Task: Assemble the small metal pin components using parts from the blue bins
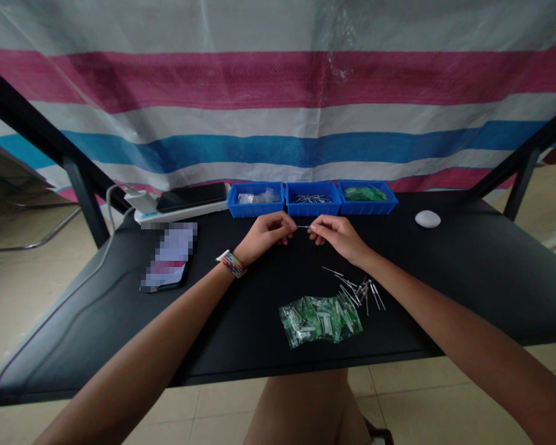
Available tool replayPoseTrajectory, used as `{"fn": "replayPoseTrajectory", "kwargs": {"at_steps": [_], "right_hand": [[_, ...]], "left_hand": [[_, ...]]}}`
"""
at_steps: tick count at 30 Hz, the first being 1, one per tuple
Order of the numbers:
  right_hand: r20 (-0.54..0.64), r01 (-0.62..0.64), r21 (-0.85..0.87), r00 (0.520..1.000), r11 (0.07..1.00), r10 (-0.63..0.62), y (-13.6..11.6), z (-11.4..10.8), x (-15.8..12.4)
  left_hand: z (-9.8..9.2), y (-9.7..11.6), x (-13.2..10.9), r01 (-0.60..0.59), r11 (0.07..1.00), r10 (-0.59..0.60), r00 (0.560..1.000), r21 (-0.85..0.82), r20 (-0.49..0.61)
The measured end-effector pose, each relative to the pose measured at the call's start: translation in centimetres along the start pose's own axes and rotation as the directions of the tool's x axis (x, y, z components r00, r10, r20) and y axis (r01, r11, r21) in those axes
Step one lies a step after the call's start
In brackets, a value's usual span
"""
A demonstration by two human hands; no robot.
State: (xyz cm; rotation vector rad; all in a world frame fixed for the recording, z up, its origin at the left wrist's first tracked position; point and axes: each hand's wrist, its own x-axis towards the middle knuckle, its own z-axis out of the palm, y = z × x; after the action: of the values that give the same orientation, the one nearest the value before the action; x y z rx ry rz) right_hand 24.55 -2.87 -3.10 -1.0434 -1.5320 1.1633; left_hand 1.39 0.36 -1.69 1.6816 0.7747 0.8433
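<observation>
Metal pin [303, 227]: held level between the two hands, above the bench [472, 278] and just in front of the blue trays [313, 208].
Left hand [267, 235]: fingers curled, thumb and fingertips pinching one end of the pin.
Right hand [337, 236]: pinching the other end; the pin is too small here to tell its exact shape.
Loose pins [374, 295]: a scattered pile near the right forearm, beside the green packet [325, 322] of similar-looking pieces.
Step at the pin: seemingly two-handed handling of a single piece.
Next move: probably calls for a light, steady fingertip pinch, keeping both ends in line so the slim piece doesn't slip.
</observation>
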Motion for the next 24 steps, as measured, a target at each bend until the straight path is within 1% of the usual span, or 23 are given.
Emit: {"fn": "replayPoseTrajectory", "kwargs": {"at_steps": [2,4,6,7,8,9,12,13,14,15,16,17,19,20,21,23,24], "right_hand": [[-0.013,0.005,-0.007,1.000,1.000,-0.005,0.1,0.1,0.0],[-0.055,0.016,0.002,0.998,1.000,-0.016,0.0,0.0,0.0],[-0.152,0.062,0.005,0.987,0.998,-0.061,-0.4,-0.3,0.0],[-0.222,0.100,-0.009,0.970,0.995,-0.100,-0.7,-0.6,0.1],[-0.301,0.144,-0.036,0.942,0.989,-0.148,-1.0,-1.0,0.1],[-0.380,0.188,-0.077,0.902,0.979,-0.203,-1.3,-1.5,0.2],[-0.572,0.268,-0.229,0.741,0.936,-0.353,-2.0,-3.3,0.6],[-0.612,0.275,-0.274,0.690,0.922,-0.388,-2.0,-3.9,0.8],[-0.639,0.272,-0.313,0.649,0.910,-0.413,-2.0,-4.4,1.0],[-0.648,0.257,-0.348,0.630,0.902,-0.429,-1.8,-4.8,1.3],[-0.630,0.232,-0.381,0.644,0.895,-0.435,-1.6,-5.1,1.5],[-0.590,0.201,-0.414,0.683,0.888,-0.430,-1.3,-5.2,1.7],[-0.483,0.138,-0.482,0.782,0.865,-0.394,-0.8,-5.2,1.9],[-0.440,0.115,-0.515,0.815,0.850,-0.377,-0.6,-5.0,1.8],[-0.413,0.101,-0.542,0.833,0.835,-0.369,-0.6,-4.8,1.7],[-0.380,0.104,-0.564,0.848,0.819,-0.369,-0.9,-4.5,1.2],[-0.336,0.117,-0.558,0.874,0.822,-0.352,-1.2,-4.4,0.9]], "left_hand": [[0.0,0.0,0.0,0.010,1.000,-0.010,1.000,0.003,-0.005],[0.0,0.0,-0.1,0.029,1.000,-0.029,1.000,0.000,-0.006],[-0.1,-0.2,0.0,0.045,0.999,-0.045,0.999,-0.012,0.002],[-0.1,-0.3,0.0,0.051,0.999,-0.051,0.999,-0.017,0.007],[-0.2,-0.4,0.0,0.054,0.998,-0.054,0.998,-0.020,0.012],[-0.2,-0.5,0.1,0.055,0.998,-0.055,0.998,-0.019,0.013],[-0.2,-0.6,0.2,0.058,0.998,-0.058,0.998,-0.005,0.018],[-0.2,-0.6,0.2,0.061,0.998,-0.061,0.998,-0.002,0.019],[-0.2,-0.6,0.2,0.064,0.998,-0.064,0.998,0.000,0.021],[-0.2,-0.6,0.2,0.066,0.998,-0.066,0.998,0.003,0.023],[-0.2,-0.5,0.2,0.067,0.998,-0.067,0.997,0.007,0.025],[-0.2,-0.5,0.2,0.066,0.998,-0.067,0.997,0.012,0.027],[-0.2,-0.5,0.2,0.065,0.998,-0.066,0.997,0.019,0.030],[-0.2,-0.5,0.2,0.064,0.998,-0.065,0.997,0.021,0.030],[-0.2,-0.5,0.2,0.065,0.998,-0.065,0.997,0.021,0.030],[-0.2,-0.5,0.2,0.067,0.998,-0.067,0.997,0.022,0.032],[-0.2,-0.5,0.2,0.067,0.997,-0.067,0.997,0.024,0.034]]}}
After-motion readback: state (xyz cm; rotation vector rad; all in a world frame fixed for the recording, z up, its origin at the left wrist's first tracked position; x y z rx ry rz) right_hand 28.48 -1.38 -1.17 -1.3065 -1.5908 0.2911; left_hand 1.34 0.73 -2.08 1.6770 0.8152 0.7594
